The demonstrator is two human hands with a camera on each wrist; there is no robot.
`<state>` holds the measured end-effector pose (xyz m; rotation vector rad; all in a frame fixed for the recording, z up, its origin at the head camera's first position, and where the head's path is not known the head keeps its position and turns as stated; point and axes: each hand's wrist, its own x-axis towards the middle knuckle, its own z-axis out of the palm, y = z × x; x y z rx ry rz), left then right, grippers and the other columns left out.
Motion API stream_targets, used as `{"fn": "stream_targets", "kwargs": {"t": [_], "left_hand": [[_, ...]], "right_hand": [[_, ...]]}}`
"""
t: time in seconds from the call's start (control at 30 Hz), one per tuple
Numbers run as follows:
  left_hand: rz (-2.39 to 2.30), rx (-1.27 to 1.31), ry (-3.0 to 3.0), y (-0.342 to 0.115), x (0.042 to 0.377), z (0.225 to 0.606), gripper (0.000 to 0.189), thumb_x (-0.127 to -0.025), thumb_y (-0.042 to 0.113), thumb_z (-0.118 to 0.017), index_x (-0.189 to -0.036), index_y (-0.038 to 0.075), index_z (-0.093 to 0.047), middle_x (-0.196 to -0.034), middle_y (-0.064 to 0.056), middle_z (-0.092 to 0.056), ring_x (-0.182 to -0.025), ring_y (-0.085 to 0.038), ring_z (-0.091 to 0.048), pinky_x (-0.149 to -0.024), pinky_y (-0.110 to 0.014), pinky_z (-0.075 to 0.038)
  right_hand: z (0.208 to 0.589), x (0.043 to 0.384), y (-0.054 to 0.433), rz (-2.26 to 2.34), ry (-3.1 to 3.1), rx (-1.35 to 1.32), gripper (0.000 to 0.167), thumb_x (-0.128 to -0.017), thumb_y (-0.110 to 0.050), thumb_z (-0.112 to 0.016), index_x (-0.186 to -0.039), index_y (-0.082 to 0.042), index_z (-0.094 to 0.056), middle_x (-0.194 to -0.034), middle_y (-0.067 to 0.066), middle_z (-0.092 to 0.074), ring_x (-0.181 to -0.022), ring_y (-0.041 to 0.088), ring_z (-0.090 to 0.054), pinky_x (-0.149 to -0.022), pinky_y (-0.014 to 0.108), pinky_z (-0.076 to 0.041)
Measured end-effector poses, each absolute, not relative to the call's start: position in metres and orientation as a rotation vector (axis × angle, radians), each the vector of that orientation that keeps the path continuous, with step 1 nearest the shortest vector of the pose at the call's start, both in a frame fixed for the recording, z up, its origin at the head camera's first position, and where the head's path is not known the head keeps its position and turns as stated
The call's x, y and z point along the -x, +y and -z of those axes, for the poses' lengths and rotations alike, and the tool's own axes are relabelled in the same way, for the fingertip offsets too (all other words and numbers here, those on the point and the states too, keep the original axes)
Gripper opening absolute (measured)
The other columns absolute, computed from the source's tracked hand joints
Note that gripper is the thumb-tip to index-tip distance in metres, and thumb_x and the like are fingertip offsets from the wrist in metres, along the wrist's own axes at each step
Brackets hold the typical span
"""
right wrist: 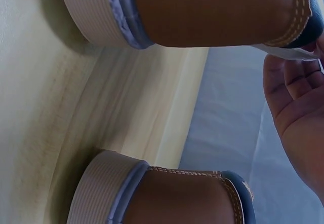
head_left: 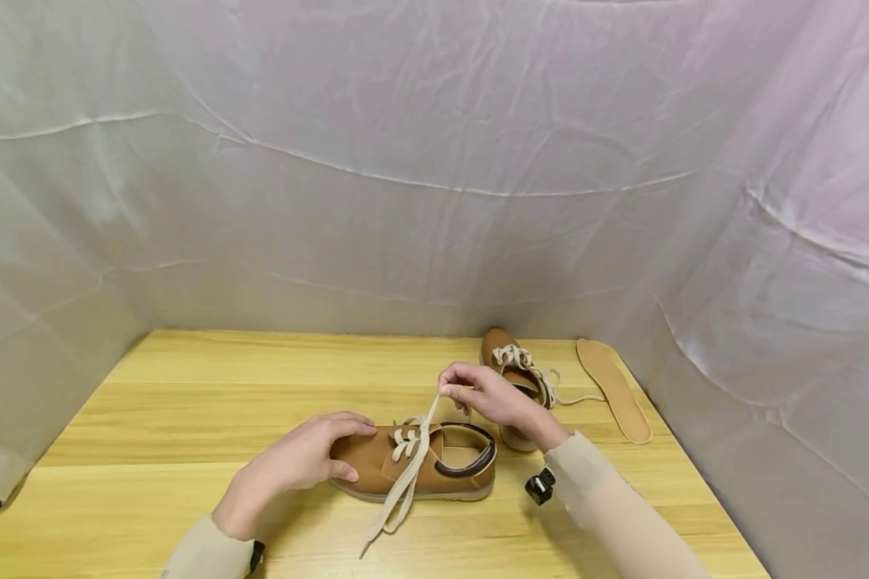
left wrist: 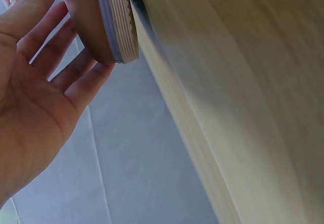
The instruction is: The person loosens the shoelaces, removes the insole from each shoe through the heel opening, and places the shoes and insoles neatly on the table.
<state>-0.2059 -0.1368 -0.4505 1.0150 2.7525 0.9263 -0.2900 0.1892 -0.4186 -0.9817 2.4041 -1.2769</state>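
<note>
A brown lace-up shoe [head_left: 376,460] lies sideways across the front of the table, its toe to the left and its dark-lined opening to the right. My left hand [head_left: 307,452] holds the toe, thumb on the near side and fingers over the far side. In the left wrist view those fingers [left wrist: 55,46] curve round the toe above the ribbed sole. Above the tongue, my right hand [head_left: 481,394] pinches a cream shoelace [head_left: 433,408] and holds it taut. The loose lace end [head_left: 398,494] drapes over the shoe's near side onto the table.
Behind my right hand stands a second brown shoe [head_left: 496,346], its lace [head_left: 579,400] trailing right. A tan insole [head_left: 615,390] lies at the table's right edge. Grey-white cloth [head_left: 434,241] hangs round the back and sides of the wooden table [head_left: 210,402].
</note>
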Motion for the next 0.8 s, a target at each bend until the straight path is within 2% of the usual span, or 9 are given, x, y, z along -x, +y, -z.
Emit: {"fn": "stream_targets", "kwargs": {"t": [0.2, 0.37, 0.53, 0.8], "left_hand": [[-0.912, -1.032, 2.759, -0.136, 0.206, 0.452, 0.058, -0.082, 0.016, -0.088, -0.136, 0.008, -0.067, -0.142, -0.008, -0.063, -0.133, -0.034, -0.058, -0.111, -0.054, -0.046], [-0.914, -1.028, 2.76, -0.136, 0.207, 0.452, 0.058, -0.082, 0.016, -0.088, -0.136, 0.008, -0.068, -0.142, -0.008, -0.063, -0.133, -0.034, -0.057, -0.112, -0.054, -0.046], [-0.911, -1.029, 2.758, -0.135, 0.207, 0.453, 0.058, -0.082, 0.017, -0.088, -0.136, 0.008, -0.068, -0.143, -0.008, -0.063, -0.134, -0.034, -0.057, -0.112, -0.054, -0.046], [-0.919, -1.023, 2.761, -0.136, 0.209, 0.455, 0.058, -0.082, 0.015, -0.088, -0.136, 0.007, -0.067, -0.143, -0.009, -0.062, -0.134, -0.035, -0.057, -0.112, -0.055, -0.046]], "right_hand": [[0.416, 0.291, 0.193, 1.249, 2.473, 0.978, 0.011, -0.108, -0.015, -0.058, -0.104, -0.009, -0.065, -0.079, 0.003, -0.056, -0.066, 0.014, -0.051, -0.056, 0.028, -0.049], [0.415, 0.293, 0.195, 1.263, 2.477, 0.975, 0.014, -0.108, -0.016, -0.058, -0.106, -0.005, -0.066, -0.078, 0.003, -0.056, -0.066, 0.014, -0.052, -0.056, 0.029, -0.049], [0.415, 0.294, 0.198, 1.284, 2.521, 0.973, 0.012, -0.107, -0.016, -0.059, -0.105, -0.007, -0.066, -0.075, 0.003, -0.057, -0.064, 0.014, -0.054, -0.054, 0.032, -0.052], [0.412, 0.295, 0.202, 1.361, 2.521, 0.955, 0.012, -0.106, -0.014, -0.06, -0.105, -0.004, -0.065, -0.078, 0.007, -0.058, -0.067, 0.019, -0.056, -0.056, 0.027, -0.051]]}}
